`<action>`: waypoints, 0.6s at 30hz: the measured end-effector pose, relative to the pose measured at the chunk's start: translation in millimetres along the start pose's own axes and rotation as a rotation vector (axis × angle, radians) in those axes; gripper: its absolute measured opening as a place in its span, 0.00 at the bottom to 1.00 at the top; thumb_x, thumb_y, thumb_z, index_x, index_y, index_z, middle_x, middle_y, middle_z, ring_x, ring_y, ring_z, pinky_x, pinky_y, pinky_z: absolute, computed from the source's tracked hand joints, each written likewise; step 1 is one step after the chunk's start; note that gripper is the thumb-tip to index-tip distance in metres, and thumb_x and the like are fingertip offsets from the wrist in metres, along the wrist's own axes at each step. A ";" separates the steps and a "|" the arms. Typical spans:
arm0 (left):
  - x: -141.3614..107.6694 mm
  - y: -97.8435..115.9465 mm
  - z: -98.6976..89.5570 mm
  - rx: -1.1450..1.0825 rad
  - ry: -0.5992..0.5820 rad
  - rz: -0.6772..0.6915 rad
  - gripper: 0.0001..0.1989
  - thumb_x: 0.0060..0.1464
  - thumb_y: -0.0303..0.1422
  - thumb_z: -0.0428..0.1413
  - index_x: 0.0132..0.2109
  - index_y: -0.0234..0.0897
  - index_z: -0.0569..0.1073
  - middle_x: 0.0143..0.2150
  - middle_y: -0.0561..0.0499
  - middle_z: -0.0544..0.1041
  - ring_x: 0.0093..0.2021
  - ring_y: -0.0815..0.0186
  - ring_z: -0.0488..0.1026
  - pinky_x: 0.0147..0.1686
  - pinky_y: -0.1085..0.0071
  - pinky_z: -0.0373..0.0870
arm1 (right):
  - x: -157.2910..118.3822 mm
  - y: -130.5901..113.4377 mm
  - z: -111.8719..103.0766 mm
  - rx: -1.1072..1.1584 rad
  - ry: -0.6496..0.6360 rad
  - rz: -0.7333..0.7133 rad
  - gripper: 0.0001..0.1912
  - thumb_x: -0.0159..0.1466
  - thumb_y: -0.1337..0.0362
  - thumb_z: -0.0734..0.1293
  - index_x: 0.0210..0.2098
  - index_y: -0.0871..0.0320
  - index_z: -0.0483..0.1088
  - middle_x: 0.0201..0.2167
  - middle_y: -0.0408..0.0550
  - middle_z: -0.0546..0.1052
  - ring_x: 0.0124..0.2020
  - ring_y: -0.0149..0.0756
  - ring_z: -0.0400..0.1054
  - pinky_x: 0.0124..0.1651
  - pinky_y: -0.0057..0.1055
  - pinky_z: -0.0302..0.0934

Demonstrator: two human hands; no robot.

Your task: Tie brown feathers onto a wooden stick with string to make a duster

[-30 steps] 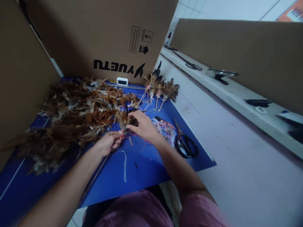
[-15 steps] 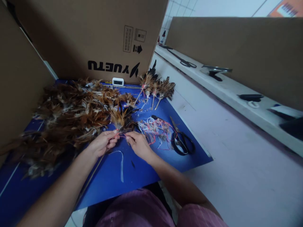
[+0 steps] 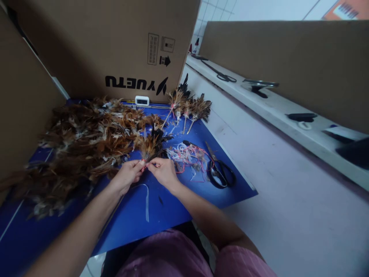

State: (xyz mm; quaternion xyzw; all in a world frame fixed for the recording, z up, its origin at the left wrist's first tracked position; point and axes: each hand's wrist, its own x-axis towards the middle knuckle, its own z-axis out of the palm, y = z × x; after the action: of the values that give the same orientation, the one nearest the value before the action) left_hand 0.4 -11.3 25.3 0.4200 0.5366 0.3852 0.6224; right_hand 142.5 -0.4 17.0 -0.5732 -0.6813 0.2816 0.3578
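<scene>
My left hand [image 3: 129, 173] is closed round the base of a feather bundle [image 3: 150, 146], brown with dark tips, where pink string is wound. A thin stick runs down from under this hand. Fingertips of my right hand [image 3: 163, 171] pinch the pink string [image 3: 145, 167] close beside the left thumb. To the right lies a tangle of white and pink strings [image 3: 184, 154], and black-handled scissors [image 3: 220, 173] rest beside it. A clear strip [image 3: 147, 204] lies on the blue table top [image 3: 173, 207] below my hands.
A large heap of brown feathers [image 3: 86, 138] covers the left of the table. Several feather bundles on sticks [image 3: 190, 107] lie at the back near a small white display [image 3: 142, 100]. A cardboard box [image 3: 100, 42] stands behind. On the right, a ledge [image 3: 276, 104] carries tools.
My right hand has moved left, up to my left hand, and the length of pink string between them is shorter. The view has shifted slightly.
</scene>
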 end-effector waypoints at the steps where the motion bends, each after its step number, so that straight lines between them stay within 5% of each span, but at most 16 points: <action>1: -0.7 -1.2 1.1 0.053 0.021 0.032 0.21 0.45 0.49 0.57 0.23 0.34 0.63 0.16 0.60 0.56 0.16 0.79 0.48 0.16 0.80 0.43 | -0.1 -0.5 -0.2 -0.006 0.013 -0.012 0.09 0.56 0.61 0.65 0.26 0.55 0.77 0.15 0.38 0.66 0.19 0.25 0.54 0.25 0.25 0.47; 10: -11.8 -3.5 14.2 0.625 0.230 0.317 0.19 0.57 0.45 0.44 0.31 0.36 0.70 0.20 0.55 0.65 0.21 0.69 0.61 0.22 0.75 0.54 | -4.3 -1.0 -4.6 0.048 0.087 -0.076 0.13 0.56 0.61 0.62 0.19 0.58 0.71 0.13 0.36 0.58 0.18 0.24 0.48 0.25 0.25 0.45; 18: -11.3 -0.7 27.3 0.823 0.340 0.512 0.08 0.55 0.34 0.49 0.33 0.37 0.71 0.27 0.46 0.72 0.30 0.60 0.70 0.32 0.69 0.61 | -6.5 9.6 -9.3 0.336 -0.071 -0.080 0.14 0.59 0.63 0.60 0.18 0.59 0.61 0.15 0.36 0.57 0.19 0.24 0.49 0.23 0.24 0.44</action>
State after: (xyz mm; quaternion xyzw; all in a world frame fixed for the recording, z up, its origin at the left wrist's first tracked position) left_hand 26.0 -25.1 30.5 0.6797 0.6173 0.3450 0.1951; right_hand 156.1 -5.3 13.9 -0.4673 -0.6591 0.3973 0.4352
